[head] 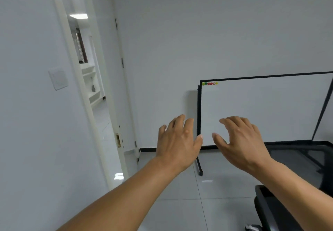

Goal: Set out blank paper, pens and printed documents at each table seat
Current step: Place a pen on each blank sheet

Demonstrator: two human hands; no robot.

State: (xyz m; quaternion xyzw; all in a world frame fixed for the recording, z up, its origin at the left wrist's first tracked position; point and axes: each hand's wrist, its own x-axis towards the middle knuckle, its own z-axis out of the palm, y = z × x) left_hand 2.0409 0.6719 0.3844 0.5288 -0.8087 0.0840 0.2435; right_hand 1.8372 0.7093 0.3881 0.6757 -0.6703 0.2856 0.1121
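Paper, pens and printed documents are nowhere in view, so the setting-out looks not yet begun. Left hand [177, 141] and right hand [239, 140] hover empty, fingers loosely spread, before a whiteboard [266, 108]. Next move calls for finding the supplies.

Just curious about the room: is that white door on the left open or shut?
Open. The door is swung inward, and a lit hallway with shelves shows through the gap.
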